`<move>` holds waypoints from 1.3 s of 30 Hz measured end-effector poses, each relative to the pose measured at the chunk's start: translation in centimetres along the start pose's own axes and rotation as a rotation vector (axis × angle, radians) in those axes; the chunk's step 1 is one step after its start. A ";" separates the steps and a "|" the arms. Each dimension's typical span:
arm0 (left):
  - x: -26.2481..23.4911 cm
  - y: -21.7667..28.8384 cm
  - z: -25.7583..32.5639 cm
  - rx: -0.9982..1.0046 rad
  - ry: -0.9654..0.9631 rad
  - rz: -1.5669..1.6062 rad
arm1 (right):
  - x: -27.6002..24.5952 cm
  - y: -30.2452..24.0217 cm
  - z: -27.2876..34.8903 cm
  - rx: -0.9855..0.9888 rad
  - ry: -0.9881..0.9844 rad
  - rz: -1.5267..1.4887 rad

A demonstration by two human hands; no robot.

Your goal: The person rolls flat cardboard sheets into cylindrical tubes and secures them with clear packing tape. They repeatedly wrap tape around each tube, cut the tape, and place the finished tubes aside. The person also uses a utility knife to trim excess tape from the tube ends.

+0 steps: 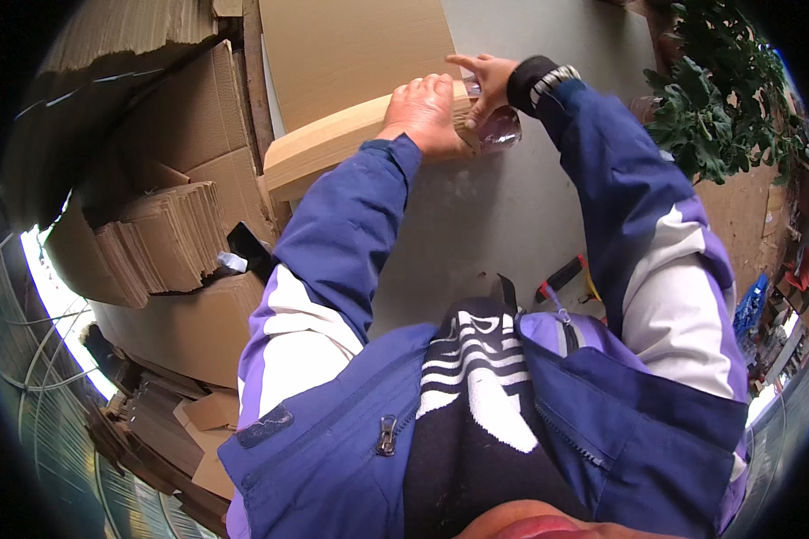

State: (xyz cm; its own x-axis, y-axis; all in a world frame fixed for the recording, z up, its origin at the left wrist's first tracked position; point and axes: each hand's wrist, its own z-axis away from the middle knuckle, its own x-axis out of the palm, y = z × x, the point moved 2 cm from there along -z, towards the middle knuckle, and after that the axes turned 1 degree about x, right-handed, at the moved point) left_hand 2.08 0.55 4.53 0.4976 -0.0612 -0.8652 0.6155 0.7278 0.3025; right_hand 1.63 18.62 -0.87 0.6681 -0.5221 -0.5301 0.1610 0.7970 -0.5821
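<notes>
A long stack of flat cardboard sheets (333,135) lies across the table, its layered edge toward me. My left hand (425,117) is closed over the right part of this stack, fingers curled across its top. Just right of it, at the stack's end, my right hand (492,83) spans a glossy, see-through roll that looks like clear tape (501,133). Its thumb points down toward the stack and its index finger stretches left. The palm covers part of the roll. Behind the stack a large flat cardboard sheet (360,45) is spread out.
The grey tabletop (458,225) runs beneath both arms. At left are a bundle of folded cardboard (166,238), larger boxes (189,323) and a dark flat object (250,250). A red-and-black tool (562,278) lies near my body. A leafy plant (715,117) stands at right.
</notes>
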 end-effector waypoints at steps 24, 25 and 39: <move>2.8 3.5 3.5 -0.015 -0.277 0.147 | 13.4 -3.3 15.1 -0.085 0.679 0.520; 2.4 3.5 3.3 -0.017 -0.274 0.162 | 13.6 -3.5 14.5 -0.032 0.630 0.526; 2.6 0.0 -3.1 0.152 -0.554 0.461 | 7.8 -4.8 11.8 0.159 0.347 0.291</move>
State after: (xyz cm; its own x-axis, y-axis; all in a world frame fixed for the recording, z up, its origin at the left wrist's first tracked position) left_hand 1.47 2.46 1.03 0.9373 -0.1371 -0.3203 0.3271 0.6629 0.6735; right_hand 14.67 14.32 5.02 0.4245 -0.3190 -0.8474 0.1303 0.9477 -0.2915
